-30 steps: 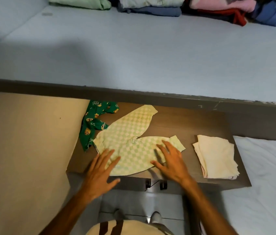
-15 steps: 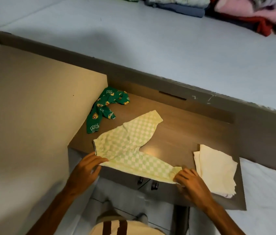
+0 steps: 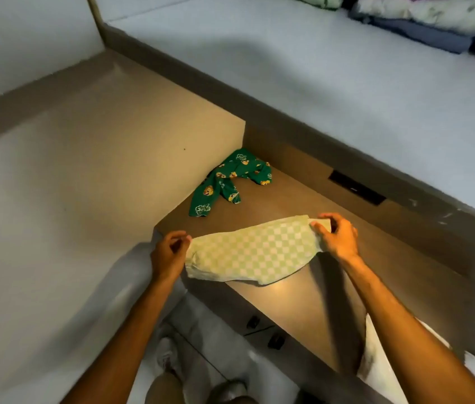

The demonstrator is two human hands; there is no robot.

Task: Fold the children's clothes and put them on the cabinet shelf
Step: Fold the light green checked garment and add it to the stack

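Pale green checked children's trousers [image 3: 253, 252] lie folded leg over leg on the brown cabinet top [image 3: 303, 301], near its front left corner. My left hand [image 3: 169, 255] pinches the waist end at the left. My right hand [image 3: 336, 236] pinches the two cuffs at the right, slightly raised. A crumpled dark green garment with cartoon prints [image 3: 227, 182] lies behind, against the tall beige cabinet side [image 3: 114, 170]. My right forearm hides most of the folded cream cloth [image 3: 376, 345] at the lower right.
A bed with a white sheet [image 3: 318, 83] runs behind the cabinet, with a pile of clothes [image 3: 422, 18] at its far right. A dark slot [image 3: 357, 188] is cut in the bed frame. My shoes [image 3: 169, 360] stand on the tiled floor below.
Both hands stopped smoothing the trousers, gripped waist and near cuff, and carried the near leg over onto the far leg. The camera swung left and closer.
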